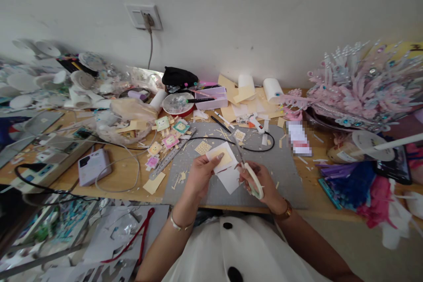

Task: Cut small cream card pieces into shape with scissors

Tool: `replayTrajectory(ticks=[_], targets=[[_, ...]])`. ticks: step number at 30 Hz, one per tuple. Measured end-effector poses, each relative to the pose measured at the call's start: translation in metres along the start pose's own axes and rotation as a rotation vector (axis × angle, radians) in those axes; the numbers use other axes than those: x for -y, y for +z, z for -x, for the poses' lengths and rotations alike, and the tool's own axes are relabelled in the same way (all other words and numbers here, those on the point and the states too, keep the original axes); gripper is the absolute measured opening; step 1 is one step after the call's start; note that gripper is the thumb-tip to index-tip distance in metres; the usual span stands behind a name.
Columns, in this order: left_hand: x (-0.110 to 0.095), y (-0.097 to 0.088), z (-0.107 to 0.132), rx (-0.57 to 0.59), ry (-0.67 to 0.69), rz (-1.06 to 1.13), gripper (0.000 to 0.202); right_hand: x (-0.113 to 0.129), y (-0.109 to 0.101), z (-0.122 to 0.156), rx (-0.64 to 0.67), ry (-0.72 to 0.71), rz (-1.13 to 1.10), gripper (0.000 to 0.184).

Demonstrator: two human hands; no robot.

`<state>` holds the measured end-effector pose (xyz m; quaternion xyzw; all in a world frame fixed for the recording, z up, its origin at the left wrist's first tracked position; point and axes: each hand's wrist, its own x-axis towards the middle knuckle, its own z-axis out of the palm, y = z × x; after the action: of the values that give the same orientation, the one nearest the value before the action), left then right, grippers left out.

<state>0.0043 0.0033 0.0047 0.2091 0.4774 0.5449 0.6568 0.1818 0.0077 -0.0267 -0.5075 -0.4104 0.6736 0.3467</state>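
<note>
My left hand [202,174] pinches a white sheet of paper [228,151] with a smaller cream square [224,159] on it, the thumb lying on top. In my right hand [262,183] is a pair of scissors [254,179] with cream handles, its blades pointing up and away beside the paper's right edge. Another white sheet [229,181] lies below on the grey cutting mat [280,167]. Left of the paper rests a small patterned cream square [202,147]. A second patterned piece [239,135] lies beyond the blades. Paper scraps are scattered around.
A hot glue gun [257,124] with a black cable lies behind my hands, near a black pen [220,124]. Small coloured paper figures [170,141] and a metal ruler [168,158] are to the left. A pink feathery headdress [366,83] stands at right; a power strip [49,158] lies far left.
</note>
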Motion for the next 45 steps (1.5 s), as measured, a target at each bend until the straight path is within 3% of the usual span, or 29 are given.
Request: replayTrajectory(ticks=[4,8,13,18,23,31,37,45], targets=[[0.002,-0.006,-0.005,0.002,0.003,-0.002,0.036,0.004,-0.025,-0.002,-0.109,-0.047,0.066,0.046],[0.001,-0.009,-0.008,0.084,-0.020,-0.069,0.039,0.015,-0.038,0.003,-0.115,-0.025,0.011,0.049],[0.001,-0.004,-0.008,0.267,-0.014,-0.260,0.063,0.027,-0.026,0.002,-0.103,-0.011,-0.109,0.049],[0.002,-0.006,-0.007,0.387,0.026,-0.505,0.073,0.031,-0.012,-0.007,0.064,-0.012,-0.076,0.040],[0.000,-0.011,-0.007,0.290,0.072,-0.618,0.065,0.024,-0.005,-0.012,0.041,-0.051,-0.009,0.040],[0.018,0.000,-0.006,0.169,-0.013,-0.297,0.043,0.019,0.002,-0.014,-0.125,-0.148,-0.144,0.044],[0.030,0.011,-0.001,0.029,0.026,-0.127,0.038,0.022,0.014,-0.014,-0.226,-0.147,-0.235,0.044],[0.018,0.004,-0.007,-0.072,0.151,-0.174,0.037,0.020,0.004,-0.010,-0.138,-0.084,-0.184,0.037]])
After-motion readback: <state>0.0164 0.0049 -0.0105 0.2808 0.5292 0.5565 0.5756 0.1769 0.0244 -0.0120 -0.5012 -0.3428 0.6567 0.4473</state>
